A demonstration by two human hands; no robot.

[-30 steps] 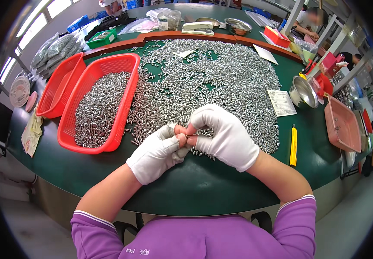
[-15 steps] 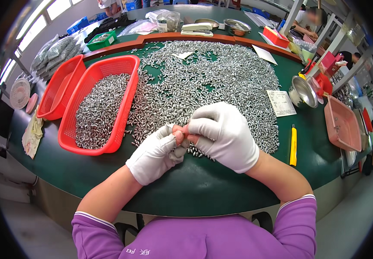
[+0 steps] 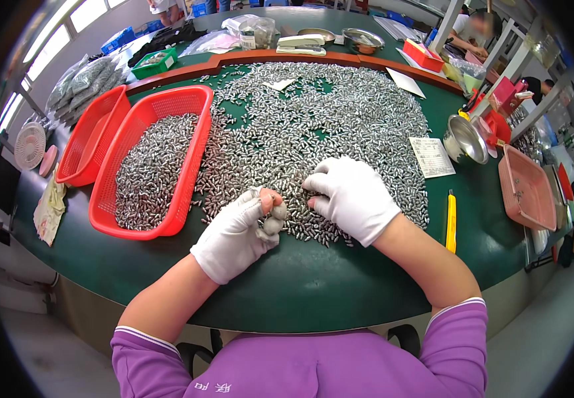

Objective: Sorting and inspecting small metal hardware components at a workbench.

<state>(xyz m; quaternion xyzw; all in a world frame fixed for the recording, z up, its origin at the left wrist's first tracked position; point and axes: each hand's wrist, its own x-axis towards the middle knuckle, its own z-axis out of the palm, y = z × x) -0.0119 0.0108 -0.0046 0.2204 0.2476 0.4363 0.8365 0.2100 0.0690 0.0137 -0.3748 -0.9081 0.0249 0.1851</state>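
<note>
One white-gloved left hand is curled beside the near edge of a broad spread of small silver metal pieces, its thumb and fingers drawn in together; whether a piece is pinched between them cannot be told. Just to its right, well short of touching it, the right hand, gloved alike, reaches over the near part of the spread with thumb and forefinger parted. The tapered pieces cover the middle of the green desk, thinning into gaps toward the far left. More of them lie heaped in a red perforated plastic basket left of the spread, with a second red basket just beyond it and a stained pale cloth near the desk's left edge. Right of the spread lie a yellow-handled cutter, a printed paper slip at the pieces' edge, a tilted metal bowl and, farther out, a pink plastic basin. Along the far side runs a reddish-brown wooden strip, with a green tray beyond its left part. At upper right, a co-worker sits bent forward.
</note>
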